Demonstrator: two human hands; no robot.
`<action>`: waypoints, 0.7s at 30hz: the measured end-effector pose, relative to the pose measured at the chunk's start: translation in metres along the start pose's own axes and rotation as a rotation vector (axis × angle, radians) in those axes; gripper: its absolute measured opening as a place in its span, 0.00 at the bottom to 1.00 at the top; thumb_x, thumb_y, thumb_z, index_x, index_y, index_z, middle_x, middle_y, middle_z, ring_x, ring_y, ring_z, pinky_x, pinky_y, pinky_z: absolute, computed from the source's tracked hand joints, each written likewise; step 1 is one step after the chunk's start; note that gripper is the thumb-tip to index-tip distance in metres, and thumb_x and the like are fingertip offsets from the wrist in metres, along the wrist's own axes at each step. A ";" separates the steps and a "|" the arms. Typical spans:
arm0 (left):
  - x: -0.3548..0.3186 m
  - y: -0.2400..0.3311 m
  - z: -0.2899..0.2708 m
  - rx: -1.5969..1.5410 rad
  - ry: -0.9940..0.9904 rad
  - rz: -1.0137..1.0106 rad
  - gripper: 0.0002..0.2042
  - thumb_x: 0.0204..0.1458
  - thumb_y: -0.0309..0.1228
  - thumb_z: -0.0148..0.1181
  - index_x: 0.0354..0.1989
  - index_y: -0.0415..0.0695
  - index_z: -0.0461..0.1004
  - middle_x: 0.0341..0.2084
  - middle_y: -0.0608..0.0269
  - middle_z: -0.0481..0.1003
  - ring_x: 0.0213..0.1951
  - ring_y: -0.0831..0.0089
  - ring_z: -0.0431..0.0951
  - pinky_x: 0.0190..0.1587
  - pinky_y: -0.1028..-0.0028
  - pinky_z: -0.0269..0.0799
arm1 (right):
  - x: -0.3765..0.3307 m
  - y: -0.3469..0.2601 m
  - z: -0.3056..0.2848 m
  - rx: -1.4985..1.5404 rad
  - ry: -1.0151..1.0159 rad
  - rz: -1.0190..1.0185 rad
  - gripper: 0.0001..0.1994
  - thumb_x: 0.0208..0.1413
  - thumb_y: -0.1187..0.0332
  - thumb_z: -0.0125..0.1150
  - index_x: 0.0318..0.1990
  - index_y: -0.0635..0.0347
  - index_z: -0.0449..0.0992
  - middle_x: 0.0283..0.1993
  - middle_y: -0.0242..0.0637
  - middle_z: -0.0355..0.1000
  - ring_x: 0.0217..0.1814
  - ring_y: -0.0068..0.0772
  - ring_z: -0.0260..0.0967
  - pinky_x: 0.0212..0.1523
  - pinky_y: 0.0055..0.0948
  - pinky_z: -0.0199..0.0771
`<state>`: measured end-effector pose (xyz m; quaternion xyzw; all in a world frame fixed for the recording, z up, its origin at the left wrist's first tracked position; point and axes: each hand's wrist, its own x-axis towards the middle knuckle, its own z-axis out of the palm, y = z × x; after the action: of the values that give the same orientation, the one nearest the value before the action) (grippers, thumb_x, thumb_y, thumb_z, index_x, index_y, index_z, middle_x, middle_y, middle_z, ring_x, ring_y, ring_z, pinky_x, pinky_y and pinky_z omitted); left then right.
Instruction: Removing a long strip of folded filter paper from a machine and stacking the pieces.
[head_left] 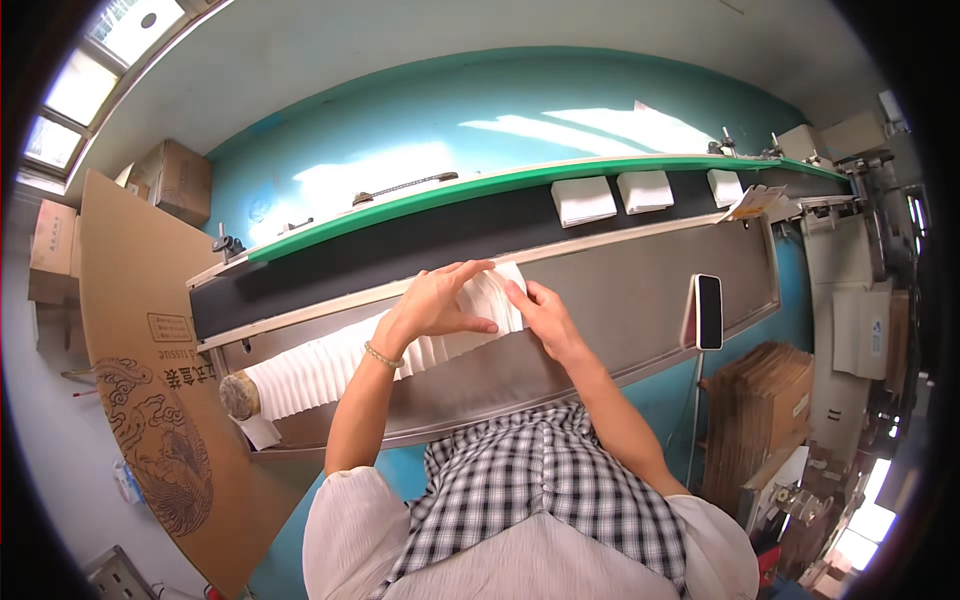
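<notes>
A long row of white folded tissue stacks (325,373) stands on edge across the brown metal worktop (440,388). At the row's right end my left hand (430,308) curls over a tissue stack, its fingers along the far edge and its thumb at the near edge. My right hand (550,320) grips the same end stack (508,276) from the right, the thumb against it; part of its grasp is hidden. A round, stone-like block (240,395) sits against the row's left end.
Behind the worktop runs a black conveyor belt (400,255) with a green rail (470,178), carrying white tissue stacks (583,201). A phone (707,312) on a stand is at the right front. A large cardboard sheet (150,300) leans at left; flattened cartons (765,400) stand lower right.
</notes>
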<state>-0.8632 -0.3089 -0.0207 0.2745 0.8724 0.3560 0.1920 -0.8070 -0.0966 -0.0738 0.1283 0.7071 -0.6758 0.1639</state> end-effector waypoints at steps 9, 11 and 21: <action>-0.002 -0.012 0.006 -0.028 0.046 0.040 0.39 0.36 0.54 0.78 0.55 0.44 0.71 0.49 0.52 0.78 0.49 0.50 0.79 0.51 0.60 0.75 | 0.043 -0.001 -0.024 0.406 0.115 0.064 0.14 0.65 0.62 0.59 0.47 0.65 0.73 0.36 0.35 0.77 0.33 0.20 0.73 0.32 0.22 0.75; -0.002 -0.011 0.003 -0.017 0.027 0.018 0.41 0.35 0.54 0.78 0.56 0.44 0.70 0.50 0.51 0.78 0.50 0.50 0.79 0.51 0.60 0.75 | 0.031 0.002 -0.012 0.214 0.009 0.058 0.18 0.65 0.56 0.60 0.51 0.63 0.73 0.39 0.38 0.77 0.35 0.25 0.75 0.35 0.27 0.77; -0.016 -0.011 -0.003 -0.030 0.043 -0.059 0.40 0.36 0.53 0.78 0.57 0.46 0.71 0.50 0.52 0.78 0.48 0.50 0.80 0.49 0.60 0.76 | 0.005 0.014 -0.001 0.171 -0.086 0.108 0.18 0.64 0.56 0.61 0.44 0.66 0.78 0.36 0.33 0.77 0.32 0.20 0.69 0.32 0.25 0.71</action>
<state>-0.8564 -0.3269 -0.0243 0.2379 0.8786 0.3692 0.1876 -0.8057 -0.0952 -0.0881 0.1505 0.6312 -0.7288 0.2186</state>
